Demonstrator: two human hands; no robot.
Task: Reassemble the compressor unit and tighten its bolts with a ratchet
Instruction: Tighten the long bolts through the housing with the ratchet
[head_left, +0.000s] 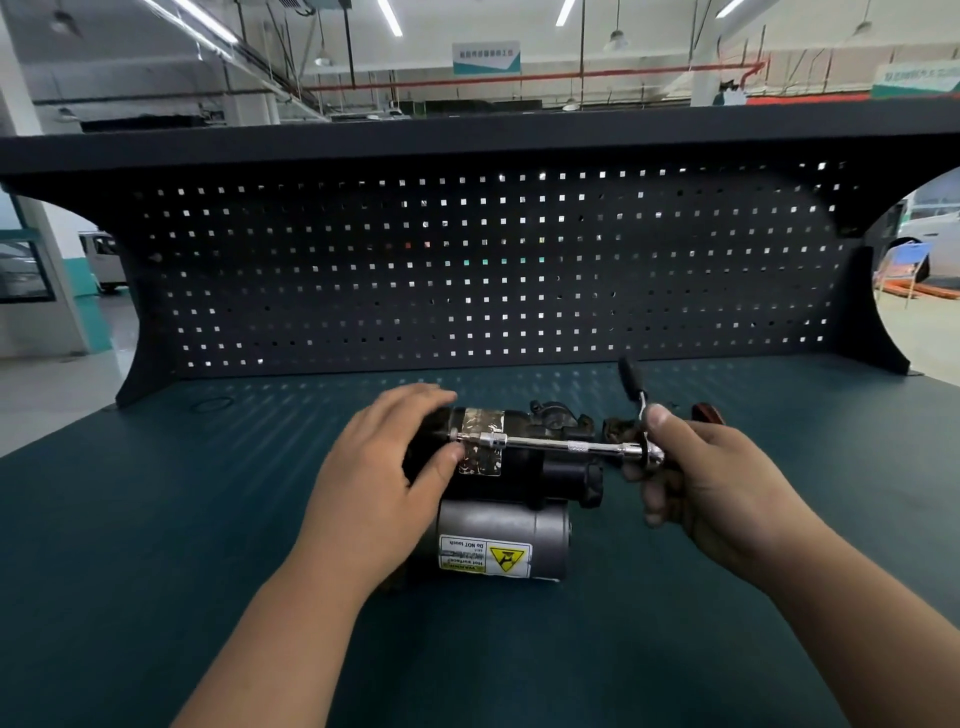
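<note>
Compressor unit (519, 483) sits in the middle of the green bench top (182, 493), close to the person. Its black body lies on its side, with the long way going from left to right. A grey round can (504, 535) is on the near side, and it lies the same way. The can has a yellow and white warning sticker (485, 557) on it.

The left hand (384, 467) is wrapped round the left end of the black body, fingers on top and thumb in front. The right hand (701, 478) grips the ratchet (644, 441) at its head, with the thumb on top. A long shiny bar (545, 443) goes flat from the ratchet to the left, along the top of the black body. The ratchet's black handle (631, 376) points up and away.

Some small dark parts (618, 427) and a reddish thing (706, 413) lie just behind the right hand. A dark board full of holes (467, 270) stands at the back of the bench.
</note>
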